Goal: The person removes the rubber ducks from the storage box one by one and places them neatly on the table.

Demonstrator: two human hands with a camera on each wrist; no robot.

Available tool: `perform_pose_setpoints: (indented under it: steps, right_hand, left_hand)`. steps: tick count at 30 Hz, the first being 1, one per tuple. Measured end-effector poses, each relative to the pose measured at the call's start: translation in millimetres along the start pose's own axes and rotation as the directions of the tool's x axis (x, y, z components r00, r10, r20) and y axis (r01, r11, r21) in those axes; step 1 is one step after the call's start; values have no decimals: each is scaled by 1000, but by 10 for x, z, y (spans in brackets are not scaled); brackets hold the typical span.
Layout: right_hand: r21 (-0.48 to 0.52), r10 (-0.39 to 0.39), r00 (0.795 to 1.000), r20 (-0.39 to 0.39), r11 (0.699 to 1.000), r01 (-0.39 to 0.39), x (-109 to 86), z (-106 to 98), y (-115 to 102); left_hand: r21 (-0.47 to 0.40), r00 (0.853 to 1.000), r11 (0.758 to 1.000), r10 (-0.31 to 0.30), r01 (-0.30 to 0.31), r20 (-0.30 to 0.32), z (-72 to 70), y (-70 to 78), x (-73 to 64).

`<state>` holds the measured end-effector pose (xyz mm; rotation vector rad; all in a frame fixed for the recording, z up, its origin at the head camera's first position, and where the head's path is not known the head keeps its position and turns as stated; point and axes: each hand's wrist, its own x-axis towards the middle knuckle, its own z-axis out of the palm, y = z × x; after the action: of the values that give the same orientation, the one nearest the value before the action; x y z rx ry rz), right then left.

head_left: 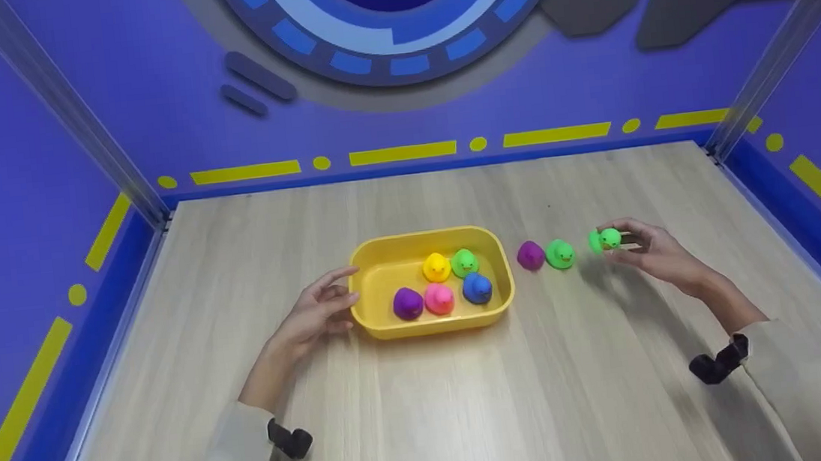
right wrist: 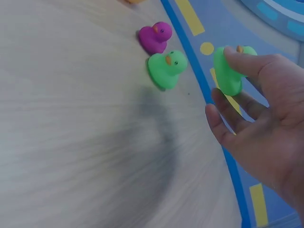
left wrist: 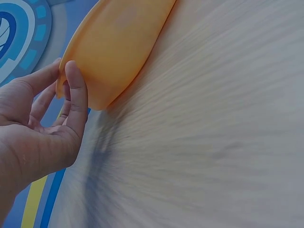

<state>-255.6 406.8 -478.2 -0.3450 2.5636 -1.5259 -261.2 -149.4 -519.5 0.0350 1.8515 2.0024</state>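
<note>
My left hand [head_left: 313,311] pinches the left rim of a yellow plastic tub [head_left: 427,327] between thumb and fingers, as the left wrist view shows up close. Inside the tub sit several rubber ducks: a yellow duck [head_left: 436,267], a green one, a purple duck [head_left: 408,304], a pink duck [head_left: 439,298] and a blue duck [head_left: 477,289]. Above the table at the right, my right hand [head_left: 657,252] holds a green rubber duck [right wrist: 228,73] between thumb and fingertips. Left of that hand, another green duck [head_left: 560,254] and a purple-magenta duck [head_left: 531,256] stand side by side on the table.
The light wooden table [head_left: 429,424] is bounded by a blue back wall [head_left: 400,126] with yellow dashes and by blue side walls. Black wrist cameras [head_left: 291,439] are strapped at both sleeves.
</note>
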Motion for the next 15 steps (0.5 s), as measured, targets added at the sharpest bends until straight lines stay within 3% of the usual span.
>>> perform_pose_setpoints:
  steps: [8,15]
  right_hand:
    - [-63,59,998,-15,996,-60,-7,24,181]
    - [-205,27,1000,-9,978,-28,48,113,262]
  left_hand:
    - [11,1000,1000,3,-3,15,18,17,-7]
    - [4,1000,1000,4,-4,10,12,30,-14]
